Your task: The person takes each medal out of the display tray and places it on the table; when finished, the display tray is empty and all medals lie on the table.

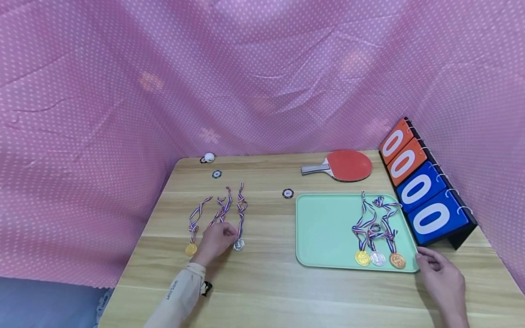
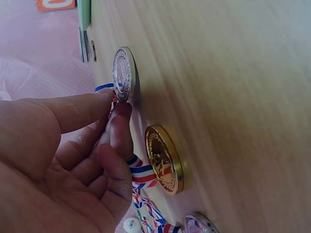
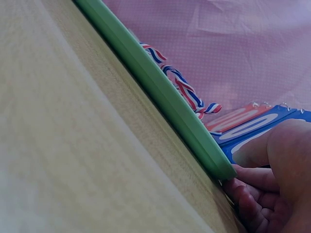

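My left hand (image 1: 216,241) pinches a silver medal (image 2: 124,74) by its edge, where the striped ribbon (image 1: 241,209) joins it. Close below those fingers in the left wrist view is a gold-coloured medal (image 2: 165,160); another medal (image 2: 200,224) is partly cut off. At far left in the head view lies a gold medal (image 1: 191,249). My right hand (image 1: 443,278) grips the near right corner of a green tray (image 1: 321,232), thumb and fingers at its rim. On the tray lie a gold medal (image 1: 362,258), a silver medal (image 1: 378,258) and a bronze medal (image 1: 397,260), ribbons stretching back.
A flip scoreboard (image 1: 426,191) reading zeros stands right of the tray. Behind the tray lies a red table tennis bat (image 1: 349,165). Round chips (image 1: 288,193) and a white ball (image 1: 209,157) are towards the back. A pink dotted cloth (image 1: 262,82) hangs around the table.
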A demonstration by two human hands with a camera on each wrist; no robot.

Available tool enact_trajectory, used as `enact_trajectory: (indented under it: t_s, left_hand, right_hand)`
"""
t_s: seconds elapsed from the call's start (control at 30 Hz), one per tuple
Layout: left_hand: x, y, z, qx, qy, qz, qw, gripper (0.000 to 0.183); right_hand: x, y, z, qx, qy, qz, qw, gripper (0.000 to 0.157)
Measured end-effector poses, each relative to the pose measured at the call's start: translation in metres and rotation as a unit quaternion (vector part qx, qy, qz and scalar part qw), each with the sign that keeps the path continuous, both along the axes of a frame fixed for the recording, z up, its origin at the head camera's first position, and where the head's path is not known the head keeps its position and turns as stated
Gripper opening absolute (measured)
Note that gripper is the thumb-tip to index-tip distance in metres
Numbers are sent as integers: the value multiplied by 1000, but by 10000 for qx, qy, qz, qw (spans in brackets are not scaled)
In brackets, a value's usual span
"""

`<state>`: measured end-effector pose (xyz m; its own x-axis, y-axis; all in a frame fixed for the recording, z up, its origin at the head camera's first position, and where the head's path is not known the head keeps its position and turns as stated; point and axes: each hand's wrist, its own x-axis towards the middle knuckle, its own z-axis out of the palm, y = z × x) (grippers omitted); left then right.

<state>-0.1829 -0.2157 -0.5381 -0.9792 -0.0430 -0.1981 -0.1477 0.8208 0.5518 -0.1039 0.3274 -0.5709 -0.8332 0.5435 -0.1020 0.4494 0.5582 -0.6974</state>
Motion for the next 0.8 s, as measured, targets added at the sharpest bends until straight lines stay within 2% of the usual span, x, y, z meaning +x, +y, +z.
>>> enact_trajectory:
  t_s: [0.23,0.4,0.53,0.7,0.8]
  left_hand:
    - [2,2,2,18,-63,6,10000,7]
    - [2,4,13,251,-179,173,9994,5]
    - [-3,7,23,414,-49,246,9988,6]
    - [-11,19,37,489,253,-12,9985,7]
    - [-16,33,45,710,344,-172,9967,6]
  right_hand:
    - [2,2,-1,58,16,63,10000,40]
    - [2,2,-1,91,4,89,9999,41]
    - [3,2,-2,100,90,119,9998,39]
    - [3,2,-2,57,183,211,9996,40]
    - [1,1,0,-1,212,276,9994,41]
